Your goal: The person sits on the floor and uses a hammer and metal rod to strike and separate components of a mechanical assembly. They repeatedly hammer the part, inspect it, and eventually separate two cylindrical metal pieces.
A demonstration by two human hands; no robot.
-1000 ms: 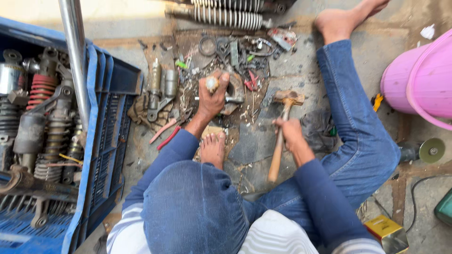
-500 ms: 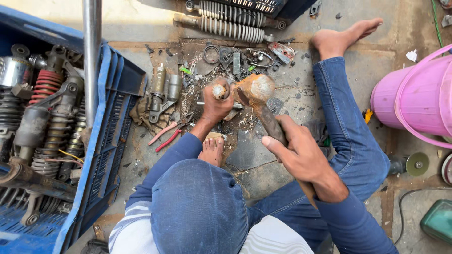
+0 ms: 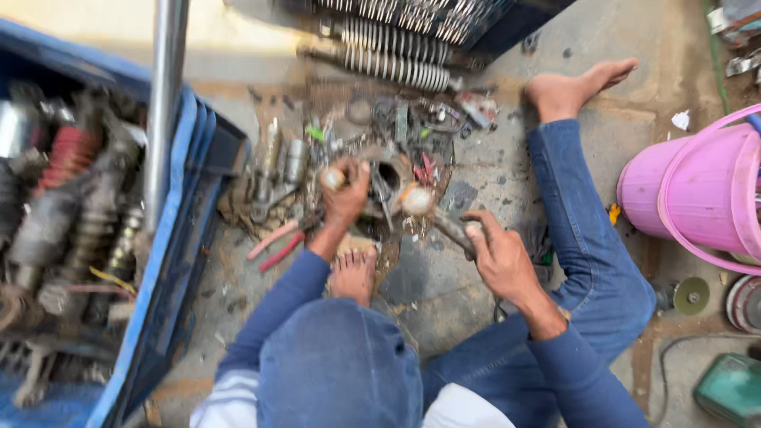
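I sit on the floor with my knee drawn up and one bare foot (image 3: 354, 272) under a pile of metal parts. My left hand (image 3: 346, 198) is closed around a short metal rod with a rounded pale top (image 3: 332, 178), held upright on a dark hollow metal part (image 3: 388, 176). A hammer's wooden handle (image 3: 453, 228) is gripped in my right hand (image 3: 499, 257). Its blurred head (image 3: 417, 200) is low beside the hollow part, just right of my left hand.
Blue crates (image 3: 170, 317) with shock absorbers (image 3: 67, 158) and a steel pole (image 3: 162, 103) stand at the left. Coil springs (image 3: 392, 67) lie at the top, red-handled pliers (image 3: 273, 246) by my left arm. A pink bucket (image 3: 690, 198), a grinding disc (image 3: 690, 295) and a green case (image 3: 733, 388) are on the right.
My right hand lifted the hammer off the floor, raised it, and has swung it down to the metal part. The left hand stayed on the rod. The view shifted closer.
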